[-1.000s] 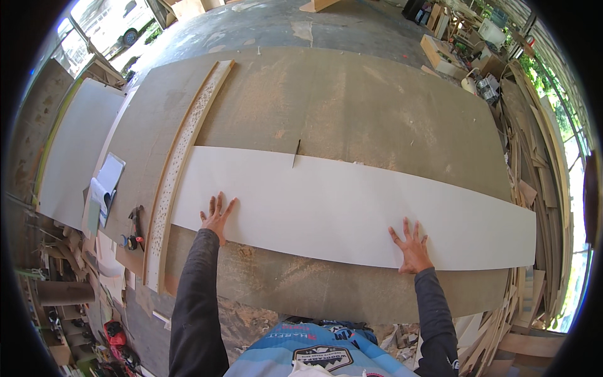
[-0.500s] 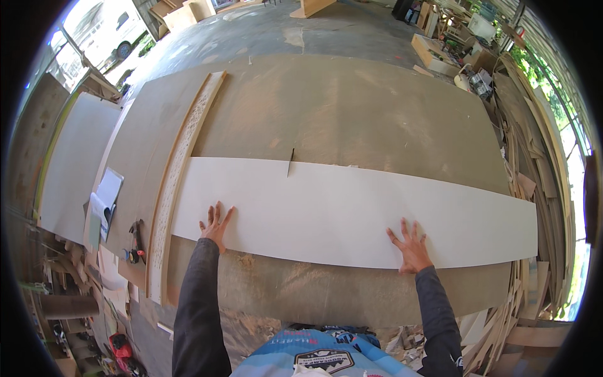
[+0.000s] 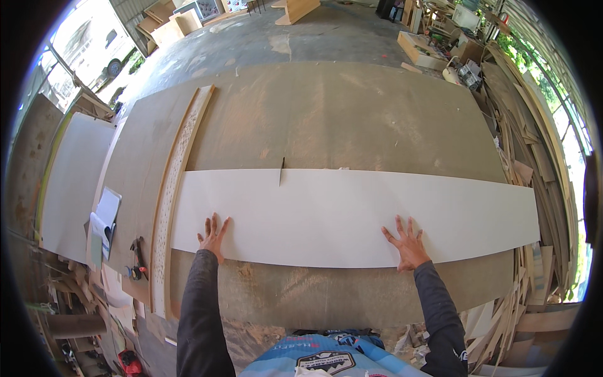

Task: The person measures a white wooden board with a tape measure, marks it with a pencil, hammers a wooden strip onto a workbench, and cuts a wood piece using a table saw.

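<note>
A long white board [image 3: 314, 213] lies flat across the brown worktable [image 3: 352, 119]. My left hand [image 3: 213, 237] rests on its near edge toward the left end, fingers spread and nothing held. Farther right, my right hand [image 3: 408, 246] is also spread on the near edge, its thumb side toward the middle. The board's left end meets a long wooden strip with a pale speckled face [image 3: 169, 201]; from here I cannot tell whether they touch. Across the far edge lies a thin dark pointed thing [image 3: 281, 171], perhaps a pencil.
Left of the strip are an open notebook [image 3: 105, 213] and a small dark-handled hand tool [image 3: 136, 261]. Stacked wood offcuts [image 3: 534, 151] line the right side. A large pale panel [image 3: 78, 182] stands at the far left, and an open wooden box [image 3: 422, 51] sits beyond the table.
The whole view has shifted and turned slightly, so the board looks more level. Both hands stay spread on its near edge; I see no clear sliding of the board.
</note>
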A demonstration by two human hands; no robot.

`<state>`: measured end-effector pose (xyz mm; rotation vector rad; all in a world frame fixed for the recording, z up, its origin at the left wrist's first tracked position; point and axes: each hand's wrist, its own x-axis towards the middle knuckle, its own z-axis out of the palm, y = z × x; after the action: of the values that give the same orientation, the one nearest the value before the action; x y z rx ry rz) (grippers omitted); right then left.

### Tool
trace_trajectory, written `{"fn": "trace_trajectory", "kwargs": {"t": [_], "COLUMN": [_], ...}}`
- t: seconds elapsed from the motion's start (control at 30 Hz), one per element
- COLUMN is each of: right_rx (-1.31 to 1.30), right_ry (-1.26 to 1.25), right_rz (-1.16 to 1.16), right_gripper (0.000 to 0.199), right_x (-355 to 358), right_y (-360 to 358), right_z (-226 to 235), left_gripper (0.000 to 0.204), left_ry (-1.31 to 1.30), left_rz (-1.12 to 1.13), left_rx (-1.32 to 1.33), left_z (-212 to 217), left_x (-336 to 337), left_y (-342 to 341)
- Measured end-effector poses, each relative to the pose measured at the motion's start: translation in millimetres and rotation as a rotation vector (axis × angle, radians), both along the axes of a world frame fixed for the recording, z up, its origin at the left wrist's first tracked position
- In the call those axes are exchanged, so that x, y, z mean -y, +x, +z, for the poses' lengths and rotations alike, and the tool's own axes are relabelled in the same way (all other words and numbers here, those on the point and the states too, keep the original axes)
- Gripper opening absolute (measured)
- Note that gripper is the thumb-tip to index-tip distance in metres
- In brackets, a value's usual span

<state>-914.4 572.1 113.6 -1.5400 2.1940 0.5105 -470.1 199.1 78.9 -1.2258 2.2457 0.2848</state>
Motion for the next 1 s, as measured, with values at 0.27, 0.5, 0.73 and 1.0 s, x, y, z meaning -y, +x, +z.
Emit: {"fn": "trace_trajectory", "kwargs": {"t": [0.27,0.5,0.73,1.0], "right_rx": [-0.015,-0.016,-0.003,-0.010], "right_ry": [-0.009,0.011,0.019,0.006], "right_rz": [0.004,0.004,-0.001,0.011], "right_gripper": [0.149,0.149,0.149,0.146], "right_x": [2.8,8.3,11.7,15.5], "right_y": [-6.4,-9.4,-13.7,-15.9], "right_z": [-8.6,-7.3,-5.9,-4.1], "left_gripper": [0.147,0.150,0.148,0.146], "left_ry": [0.008,-0.006,0.017,0.008], "left_rz": [0.006,0.005,0.015,0.016], "left_rx": [-0.035,-0.049,-0.015,-0.041], "left_z": [-1.2,-8.0,-1.1,-0.5], "left_x": [5.7,12.1,15.0,14.5], "left_y": [-4.0,-1.7,-10.7,-10.2]}}
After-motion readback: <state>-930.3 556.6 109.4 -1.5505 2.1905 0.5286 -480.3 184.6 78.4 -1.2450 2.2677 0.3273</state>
